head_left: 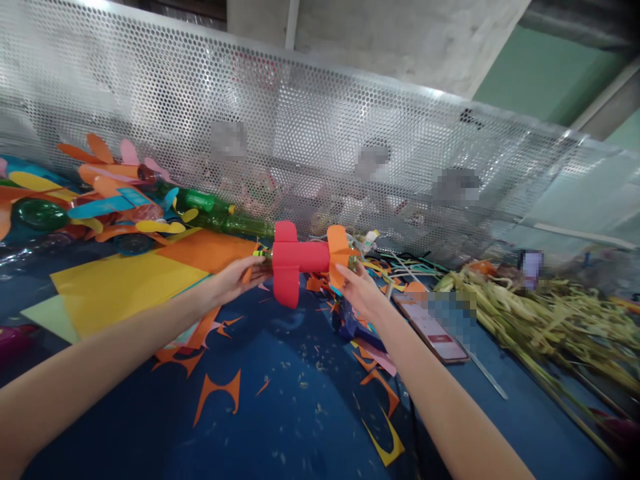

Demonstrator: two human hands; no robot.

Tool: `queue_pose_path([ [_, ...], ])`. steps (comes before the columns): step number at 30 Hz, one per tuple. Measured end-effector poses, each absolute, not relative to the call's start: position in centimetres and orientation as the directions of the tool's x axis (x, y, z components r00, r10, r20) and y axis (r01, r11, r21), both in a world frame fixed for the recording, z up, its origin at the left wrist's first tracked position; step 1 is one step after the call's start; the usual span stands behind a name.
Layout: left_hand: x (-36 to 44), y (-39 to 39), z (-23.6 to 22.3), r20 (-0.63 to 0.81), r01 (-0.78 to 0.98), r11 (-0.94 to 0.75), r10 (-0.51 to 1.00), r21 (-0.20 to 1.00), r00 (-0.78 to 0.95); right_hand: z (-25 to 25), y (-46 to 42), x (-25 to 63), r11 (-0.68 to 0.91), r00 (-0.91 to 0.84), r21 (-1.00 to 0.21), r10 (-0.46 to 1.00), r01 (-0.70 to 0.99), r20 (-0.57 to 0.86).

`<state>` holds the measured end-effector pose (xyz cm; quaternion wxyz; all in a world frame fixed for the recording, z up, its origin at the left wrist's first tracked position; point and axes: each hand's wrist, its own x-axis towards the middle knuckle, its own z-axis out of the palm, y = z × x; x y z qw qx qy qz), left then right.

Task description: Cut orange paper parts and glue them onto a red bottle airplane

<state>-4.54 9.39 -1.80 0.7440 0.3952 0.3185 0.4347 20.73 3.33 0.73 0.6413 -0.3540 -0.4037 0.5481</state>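
Observation:
Between my two hands a toy plane made from a plastic bottle (pixel 313 257) is held level above the table. Red paper wraps its body, with rounded red wings (pixel 287 293) near the left end and orange paper fins (pixel 338 240) at the right. My left hand (pixel 243 277) has its fingers closed around the bottle's neck end, by a yellow-green cap. At the other end, the fingers of my right hand (pixel 357 287) grip the bottle's base beside the fins. Part of each grip is hidden behind the bottle.
Orange paper scraps (pixel 217 393) lie scattered on the blue table (pixel 280 433). Yellow and orange sheets (pixel 125 283) sit left, below finished paper-and-bottle toys (pixel 115 193) and green bottles (pixel 235 223). At right are a phone (pixel 433 330) and dried plant husks (pixel 540 333). A perforated metal panel (pixel 310 133) stands behind.

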Motion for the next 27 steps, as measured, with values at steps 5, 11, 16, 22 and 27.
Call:
queue_pose_path([
  [5,-5.0,9.9,-1.7,-0.223,-0.335,0.374,0.884,0.865,0.412,0.5,3.5,22.0,0.066,0.088,-0.972,0.995,-0.227,0.047],
  [11,-5.4,9.7,-0.8,-0.264,-0.312,0.414,0.865,0.855,0.426,-0.3,3.9,22.8,-0.010,0.066,-0.994,0.998,-0.112,-0.017],
  [16,-5.3,9.6,-0.5,-0.288,-0.285,0.400,0.886,0.871,0.363,-0.9,4.3,22.9,0.023,0.068,-1.000,0.997,-0.019,0.022],
  [22,-5.3,9.6,-0.3,-0.297,-0.311,0.394,0.901,0.865,0.316,-1.2,4.7,22.6,0.109,0.084,-0.990,0.990,0.093,0.117],
  [27,-5.8,10.2,-0.9,-0.326,-0.342,0.408,0.905,0.847,0.272,-1.2,4.5,22.3,0.138,0.094,-0.976,0.983,0.168,0.155],
])
